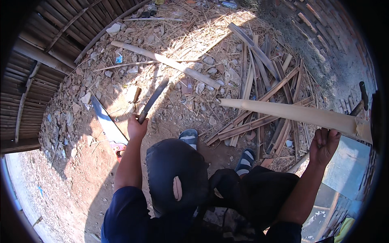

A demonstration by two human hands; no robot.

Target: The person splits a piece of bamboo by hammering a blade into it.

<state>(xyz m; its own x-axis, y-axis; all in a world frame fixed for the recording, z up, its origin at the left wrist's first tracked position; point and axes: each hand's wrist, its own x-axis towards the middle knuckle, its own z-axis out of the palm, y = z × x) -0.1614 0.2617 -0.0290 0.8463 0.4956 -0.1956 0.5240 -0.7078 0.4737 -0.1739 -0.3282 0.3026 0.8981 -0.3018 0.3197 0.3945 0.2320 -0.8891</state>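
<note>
My left hand (137, 128) is closed round the grip of a machete (155, 98), its dark blade angled up and away from me. On the right, my right hand (323, 145) has its fingers curled against the lower edge of a long pale split bamboo strip (283, 112). The strip reaches leftward over a pile of wood and bamboo pieces, its narrow end near the middle of the view. Blade and strip are well apart. A handsaw (106, 123) with a red handle lies on the ground left of my left hand.
A heap of bamboo and wood pieces (267, 97) lies ahead to the right. One loose slat (166, 62) rests on the rubble farther off. A slatted wall (40, 81) bounds the left, a brick wall (324, 40) the right. My sandalled feet (189, 137) are close by.
</note>
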